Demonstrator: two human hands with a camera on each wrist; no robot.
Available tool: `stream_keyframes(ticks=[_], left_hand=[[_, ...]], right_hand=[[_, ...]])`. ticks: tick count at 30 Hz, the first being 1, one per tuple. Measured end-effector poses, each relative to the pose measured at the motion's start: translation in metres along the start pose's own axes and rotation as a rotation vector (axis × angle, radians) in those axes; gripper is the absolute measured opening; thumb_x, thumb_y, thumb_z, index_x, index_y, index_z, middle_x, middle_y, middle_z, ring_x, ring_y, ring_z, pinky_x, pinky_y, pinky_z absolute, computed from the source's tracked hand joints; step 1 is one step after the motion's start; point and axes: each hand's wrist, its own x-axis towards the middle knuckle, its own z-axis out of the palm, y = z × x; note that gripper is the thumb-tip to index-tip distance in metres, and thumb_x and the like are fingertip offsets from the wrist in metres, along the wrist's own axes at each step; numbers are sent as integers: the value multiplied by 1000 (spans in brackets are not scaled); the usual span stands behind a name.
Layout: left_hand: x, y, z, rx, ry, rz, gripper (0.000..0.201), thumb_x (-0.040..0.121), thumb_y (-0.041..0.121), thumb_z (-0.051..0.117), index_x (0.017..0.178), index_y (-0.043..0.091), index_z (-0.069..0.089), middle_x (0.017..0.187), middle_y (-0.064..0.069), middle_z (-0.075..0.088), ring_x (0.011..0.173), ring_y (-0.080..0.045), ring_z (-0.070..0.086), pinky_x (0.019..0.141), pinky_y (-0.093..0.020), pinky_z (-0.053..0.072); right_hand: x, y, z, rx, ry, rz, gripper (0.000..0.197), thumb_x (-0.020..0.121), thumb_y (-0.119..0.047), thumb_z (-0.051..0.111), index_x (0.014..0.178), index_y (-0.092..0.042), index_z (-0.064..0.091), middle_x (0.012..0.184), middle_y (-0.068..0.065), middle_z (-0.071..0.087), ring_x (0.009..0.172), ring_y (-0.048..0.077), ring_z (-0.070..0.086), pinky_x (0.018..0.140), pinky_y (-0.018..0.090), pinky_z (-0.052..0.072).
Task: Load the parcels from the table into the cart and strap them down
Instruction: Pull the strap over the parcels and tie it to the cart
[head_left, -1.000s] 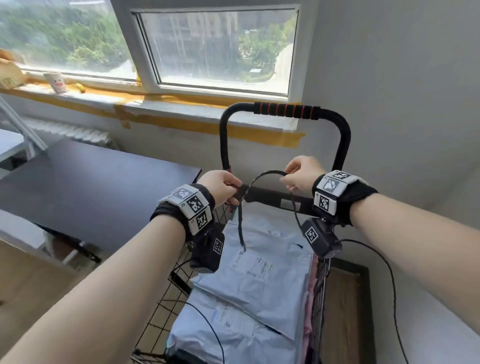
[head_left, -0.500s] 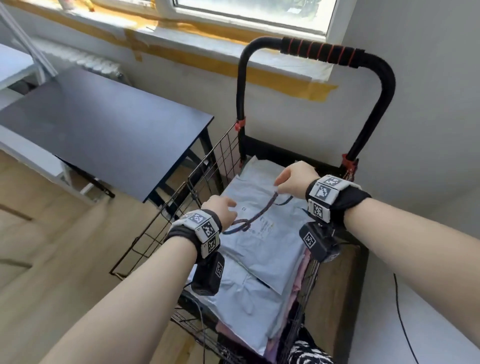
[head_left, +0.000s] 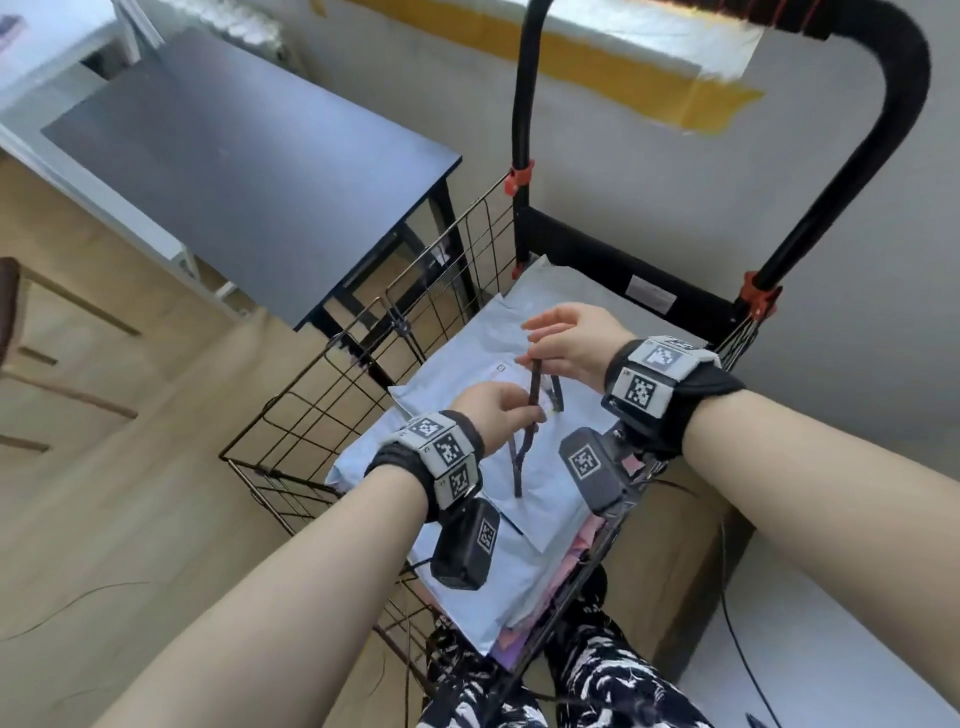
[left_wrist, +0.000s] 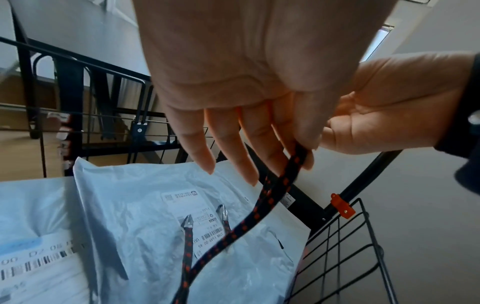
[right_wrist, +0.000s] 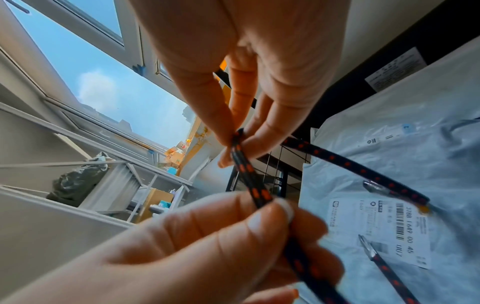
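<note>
Item: bungee cord (head_left: 533, 396), pinched in our left hand (head_left: 496, 415) and right hand (head_left: 574, 343) above grey parcels (head_left: 550, 462) in wire cart (head_left: 332, 415); black table (head_left: 249, 161) beside its left edge.

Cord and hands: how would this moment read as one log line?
left hand: pinches cord | right hand: pinches cord | cord hooks: loose on parcels | parcels: in cart, unstrapped

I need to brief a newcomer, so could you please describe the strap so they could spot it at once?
Look in the wire cart beside the dark table, above the pale grey parcels. The left hand and right hand pinch the cord: black, orange-flecked, metal-tipped.
</note>
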Motion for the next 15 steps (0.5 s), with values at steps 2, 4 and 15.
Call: stream_keyframes(ticks=[2, 4, 15], left_hand=[[0, 1, -2, 79, 7, -22, 26, 90, 30, 58, 98, 9, 71, 84, 1, 62, 69, -9, 52, 60, -20, 37], [-2, -3, -6, 185, -4, -62, 25, 90, 29, 57, 97, 9, 70, 81, 0, 59, 74, -13, 51, 58, -22, 36], [-25, -69, -17, 367, -68, -341, 22, 92, 27, 51, 92, 12, 68, 83, -1, 60, 80, -19, 54, 72, -26, 44]], right_hand=[[11, -3, -8, 60, 76, 5, 22, 83, 17, 56, 97, -1, 56, 94, 13, 55, 73, 20, 66, 71, 24, 59], [19, -10, -14, 95, 189, 57, 15, 86, 12, 56, 88, -2, 55, 85, 12, 56, 75, 21, 65, 71, 22, 56], [86, -17, -31, -27, 244, 290, 12, 87, 1, 48, 85, -10, 48, 81, 0, 52, 62, 7, 53, 38, 12, 44]])
